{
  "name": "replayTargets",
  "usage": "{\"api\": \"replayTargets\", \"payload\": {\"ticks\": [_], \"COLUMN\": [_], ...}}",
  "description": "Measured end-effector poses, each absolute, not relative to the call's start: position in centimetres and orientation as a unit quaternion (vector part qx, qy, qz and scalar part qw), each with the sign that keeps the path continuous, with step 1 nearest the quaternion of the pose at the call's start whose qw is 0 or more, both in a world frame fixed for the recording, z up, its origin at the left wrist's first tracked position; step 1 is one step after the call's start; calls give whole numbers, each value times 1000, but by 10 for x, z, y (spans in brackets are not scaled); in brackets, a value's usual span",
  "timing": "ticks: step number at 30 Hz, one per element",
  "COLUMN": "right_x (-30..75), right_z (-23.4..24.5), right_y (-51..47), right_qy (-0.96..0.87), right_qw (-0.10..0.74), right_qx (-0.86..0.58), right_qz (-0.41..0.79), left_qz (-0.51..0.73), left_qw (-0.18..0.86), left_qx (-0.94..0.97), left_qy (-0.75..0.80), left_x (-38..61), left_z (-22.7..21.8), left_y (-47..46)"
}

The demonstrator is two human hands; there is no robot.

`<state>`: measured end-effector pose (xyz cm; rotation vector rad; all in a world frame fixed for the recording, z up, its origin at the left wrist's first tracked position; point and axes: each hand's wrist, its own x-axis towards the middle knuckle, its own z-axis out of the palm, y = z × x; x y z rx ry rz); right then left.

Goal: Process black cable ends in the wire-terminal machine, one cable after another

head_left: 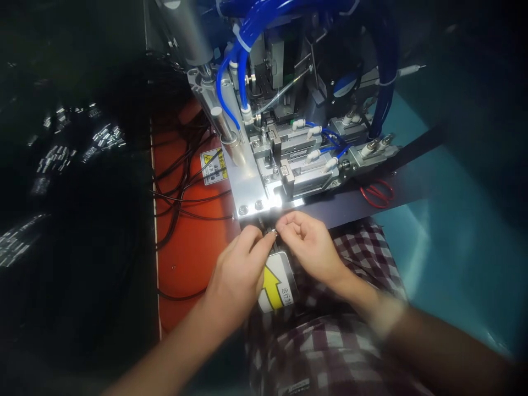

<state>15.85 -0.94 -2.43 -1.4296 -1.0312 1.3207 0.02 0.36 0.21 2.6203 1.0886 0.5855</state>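
Observation:
My left hand (243, 264) is closed, its thumb and forefinger pinched close to the front edge of the metal machine plate (249, 190). Opposite it, my right hand (309, 245) is closed too, fingertips pressed together. Between the two sets of fingertips a tiny shiny piece (275, 233) shows, too small to name. Just below the fingers is a white label with a yellow arrow (272, 286), partly covered by my left hand. Straight ahead stands the machine with its pneumatic cylinders (311, 179) and white hose fittings (315, 155).
Blue air hoses (243, 77) arch over the machine. Black cables (181, 192) lie across the orange surface (185, 253) at left, beside a warning sticker (214, 166). A red wire loop (377, 193) rests on the dark bar at right. Checkered cloth (322, 352) covers my lap.

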Motion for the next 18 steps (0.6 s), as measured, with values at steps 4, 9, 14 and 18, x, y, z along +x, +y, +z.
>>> {"api": "replayTargets", "payload": {"ticks": [4, 9, 14, 18], "right_x": [161, 163, 172, 172], "right_z": [-26, -20, -19, -30], "right_y": [-13, -7, 1, -3], "right_qy": [-438, -392, -354, -418], "right_qw": [448, 407, 359, 367], "right_qx": [-578, -593, -574, -578], "right_qz": [523, 574, 645, 597], "left_qz": [205, 195, 177, 195], "left_qw": [125, 124, 120, 163], "left_qx": [897, 900, 897, 880], "left_qy": [371, 370, 386, 400], "left_x": [0, 1, 0, -4], "left_z": [2, 3, 7, 9], "left_y": [5, 5, 4, 4]}}
